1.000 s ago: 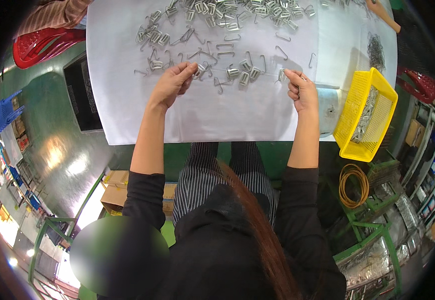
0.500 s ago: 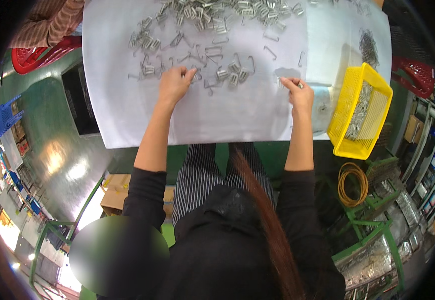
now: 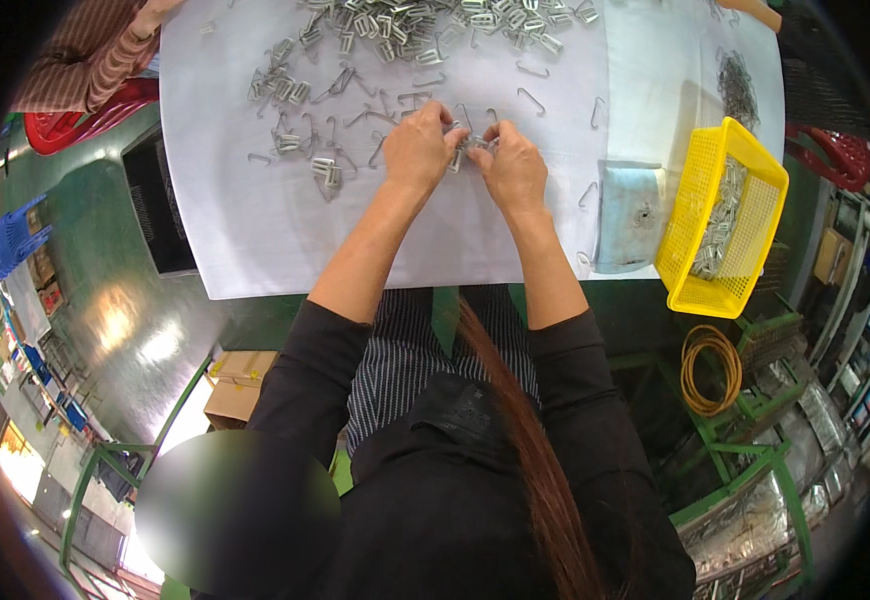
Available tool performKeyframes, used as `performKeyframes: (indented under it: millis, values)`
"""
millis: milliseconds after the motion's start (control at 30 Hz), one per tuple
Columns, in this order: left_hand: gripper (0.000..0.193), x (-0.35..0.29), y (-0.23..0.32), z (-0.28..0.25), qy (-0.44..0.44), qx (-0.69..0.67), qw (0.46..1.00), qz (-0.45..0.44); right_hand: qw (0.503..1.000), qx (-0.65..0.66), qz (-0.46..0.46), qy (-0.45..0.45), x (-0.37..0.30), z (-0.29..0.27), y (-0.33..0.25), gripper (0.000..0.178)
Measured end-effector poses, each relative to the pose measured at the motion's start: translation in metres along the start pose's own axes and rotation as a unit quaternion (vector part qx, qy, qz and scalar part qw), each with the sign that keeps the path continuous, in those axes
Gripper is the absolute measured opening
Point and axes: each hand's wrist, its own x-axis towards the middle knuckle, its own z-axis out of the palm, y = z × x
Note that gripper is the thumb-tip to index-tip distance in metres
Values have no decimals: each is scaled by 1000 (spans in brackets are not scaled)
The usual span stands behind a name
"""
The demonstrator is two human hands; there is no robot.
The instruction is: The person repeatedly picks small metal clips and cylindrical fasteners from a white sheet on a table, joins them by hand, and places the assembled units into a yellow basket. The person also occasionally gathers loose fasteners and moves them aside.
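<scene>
My left hand (image 3: 419,152) and my right hand (image 3: 515,172) meet over the white-covered table, fingertips almost touching. Both are closed, pinching at small silver metal buckles (image 3: 465,146) between them. Fingers partly cover these pieces, so I cannot tell exactly which part each hand grips. Left of my left hand lies a small group of slotted buckles (image 3: 326,172) among bent wire hooks (image 3: 375,152). More wire hooks, such as a long hook (image 3: 532,101), are scattered beyond my right hand. A large heap of buckles (image 3: 405,25) covers the far side.
A yellow plastic basket (image 3: 688,215) holding metal pieces stands at the table's right edge, beside a blue flat pad (image 3: 627,220). Behind it lies a dark pile of wire hooks (image 3: 736,90). Another person's striped sleeve (image 3: 105,65) shows at the far left, near a red chair (image 3: 75,125).
My hands have come together: the left moved right, the right moved left from beside the pad. Buckles that lay between my hands are now at my fingertips. A person's hand appears at the far-left table edge.
</scene>
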Motion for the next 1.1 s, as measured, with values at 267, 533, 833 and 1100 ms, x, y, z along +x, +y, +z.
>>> performKeyframes:
  millis: [267, 533, 833, 1100]
  values:
    - [21, 1, -43, -33, -63, -250, 959, -118, 710, 655, 166, -199, -19, -47, 31, 21]
    - [26, -24, -44, -20, -20, 59, 998, -9, 996, -70, 45, -22, -22, 21, -21, 22]
    - [28, -17, -64, -62, -8, -114, 991, -76, 723, 616, 186, -252, -8, -19, 19, 24]
    - [28, -15, -61, -30, -45, 33, 998, -15, 987, -25, -143, -63, 13, 1, -13, 20]
